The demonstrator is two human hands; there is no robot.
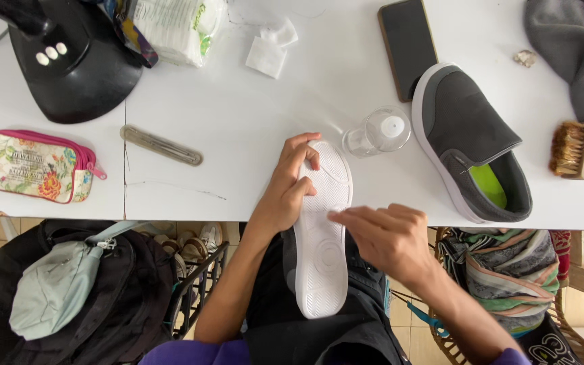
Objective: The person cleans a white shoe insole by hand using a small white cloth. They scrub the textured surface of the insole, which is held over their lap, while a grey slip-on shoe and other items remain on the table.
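My left hand (285, 192) clamps the upturned shoe (322, 233) near its toe; its long axis runs away from me. My right hand (383, 233), fingers loosely together, touches the sole's middle.

There was only one view, from the camera on the person's head. It looked almost straight down, from close, at the near edge of the white counter (251, 115) and the person's lap.
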